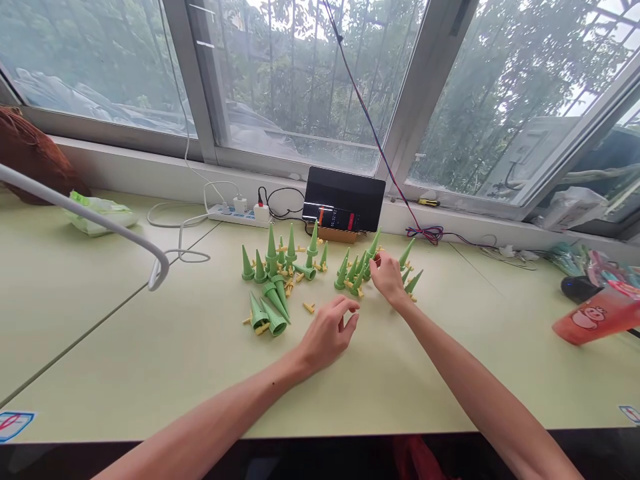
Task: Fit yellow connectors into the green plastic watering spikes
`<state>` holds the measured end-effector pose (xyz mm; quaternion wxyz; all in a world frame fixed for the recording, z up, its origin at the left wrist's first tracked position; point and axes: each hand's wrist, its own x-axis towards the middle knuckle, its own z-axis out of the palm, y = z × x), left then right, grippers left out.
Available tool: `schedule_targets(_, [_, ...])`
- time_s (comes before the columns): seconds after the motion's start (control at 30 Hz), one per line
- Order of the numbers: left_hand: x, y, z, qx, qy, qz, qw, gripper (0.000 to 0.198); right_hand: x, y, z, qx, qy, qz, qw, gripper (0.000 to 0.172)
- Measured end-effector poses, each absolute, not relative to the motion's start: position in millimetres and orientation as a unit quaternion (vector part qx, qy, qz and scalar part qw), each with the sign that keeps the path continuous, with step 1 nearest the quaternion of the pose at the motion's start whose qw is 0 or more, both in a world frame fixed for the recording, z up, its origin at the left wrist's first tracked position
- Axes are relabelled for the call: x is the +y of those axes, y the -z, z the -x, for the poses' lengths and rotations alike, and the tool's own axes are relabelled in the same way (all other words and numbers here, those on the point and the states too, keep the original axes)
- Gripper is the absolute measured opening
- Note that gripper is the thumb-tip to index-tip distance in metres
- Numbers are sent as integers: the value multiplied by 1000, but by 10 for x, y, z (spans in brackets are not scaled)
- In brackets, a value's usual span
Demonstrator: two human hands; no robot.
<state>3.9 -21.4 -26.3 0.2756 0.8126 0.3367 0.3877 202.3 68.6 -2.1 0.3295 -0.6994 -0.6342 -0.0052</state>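
Observation:
Several green plastic cones with small yellow pegs stand and lie on a pale green table (150, 360). One cluster of cones (273, 280) sits left of centre, another cluster of cones (357, 270) to its right. My right hand (387, 277) reaches into the right cluster, fingers curled among the cones; what it grips is hidden. My left hand (330, 330) hovers just above the table in front of the clusters, fingers loosely curled and apart, holding nothing. A loose yellow peg (309, 307) lies just left of it.
A black tablet (345, 200) leans on a cardboard stand behind the cones, with a power strip (240, 213) and cables to its left. A white curved bar (100, 223) crosses the left side. An orange pouch (595, 317) and clutter lie at far right.

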Motion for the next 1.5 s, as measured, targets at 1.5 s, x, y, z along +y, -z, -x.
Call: schedule_targets(1.5, [-216,277,-39,341,-376,-815,279,13,194,126,-2025,-636,-32,758,140,44])
